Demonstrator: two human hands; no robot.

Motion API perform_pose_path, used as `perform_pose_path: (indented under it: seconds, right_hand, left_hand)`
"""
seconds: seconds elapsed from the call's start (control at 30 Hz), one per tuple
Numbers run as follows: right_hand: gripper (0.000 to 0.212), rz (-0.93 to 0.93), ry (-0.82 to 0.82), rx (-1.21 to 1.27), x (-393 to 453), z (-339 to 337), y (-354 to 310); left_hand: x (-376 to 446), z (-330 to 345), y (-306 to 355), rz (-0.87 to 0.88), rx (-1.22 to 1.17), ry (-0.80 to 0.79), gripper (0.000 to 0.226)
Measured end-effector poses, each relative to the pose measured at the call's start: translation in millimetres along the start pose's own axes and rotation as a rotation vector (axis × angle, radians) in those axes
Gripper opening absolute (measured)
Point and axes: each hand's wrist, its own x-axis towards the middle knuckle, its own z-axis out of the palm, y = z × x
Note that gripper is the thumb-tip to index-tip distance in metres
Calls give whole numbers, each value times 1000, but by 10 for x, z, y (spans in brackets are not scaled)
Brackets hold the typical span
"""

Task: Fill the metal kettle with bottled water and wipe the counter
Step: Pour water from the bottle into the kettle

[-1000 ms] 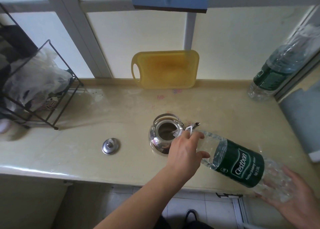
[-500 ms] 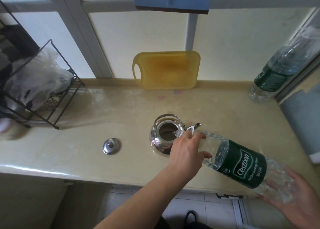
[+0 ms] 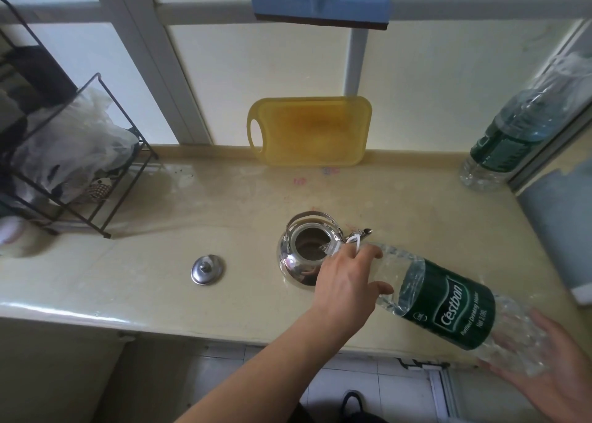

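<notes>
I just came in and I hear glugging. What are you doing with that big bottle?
A person is tipping a large water bottle into the open metal kettle on the counter. The left hand grips the bottle near its neck, and the right hand props up its base. The kettle's lid lies on the counter to the left, apart from it.

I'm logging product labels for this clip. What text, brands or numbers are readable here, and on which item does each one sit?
"Cestbon": large white brand name on the green label of the tilted water bottle held over the kettle.
"Net 2.08L" or similar: small print beside it, only partly legible.
A middle line of small print, perhaps "Purified Drinking Water": too blurred to confirm.
Second bottle at the back right: green label, text unreadable.
</notes>
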Motion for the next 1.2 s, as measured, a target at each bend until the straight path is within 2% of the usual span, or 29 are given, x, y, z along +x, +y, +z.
perform_pose_path:
  seconds: [0.07,0.17,0.23,0.33,0.47,0.57,0.7,0.97,1.07,1.2]
  right_hand:
    - [95,1,2,-23,5,-3,-5]
    - [77,-18,3,15,50,-48,13]
    - [74,-18,9,48,81,-78,29]
    - [78,-9,12,45,65,-57,26]
    - [99,-7,21,1,57,-76,0]
    - [93,-25,2,1,51,-86,15]
    - [100,-18,-19,-10,62,-89,17]
    - [92,-65,-12,16,33,-61,-7]
    - [103,-69,-29,21,44,-66,-14]
    - [104,-81,-17,20,52,-95,-9]
  left_hand:
    - [1,-1,-5,3,0,3,51]
    - [0,0,-7,10,5,9,51]
    - [-3,1,-9,14,6,15,52]
    - [-7,-10,-7,7,4,13,52]
    - [-8,-23,2,-7,-5,-8,52]
    - [-8,-23,-2,-17,-5,-17,52]
    - [-20,-29,4,-22,0,-25,53]
    - [-29,-20,8,-10,7,-4,53]
    - [-29,-24,8,-13,2,-7,52]
    - [-32,-40,13,-17,2,-7,53]
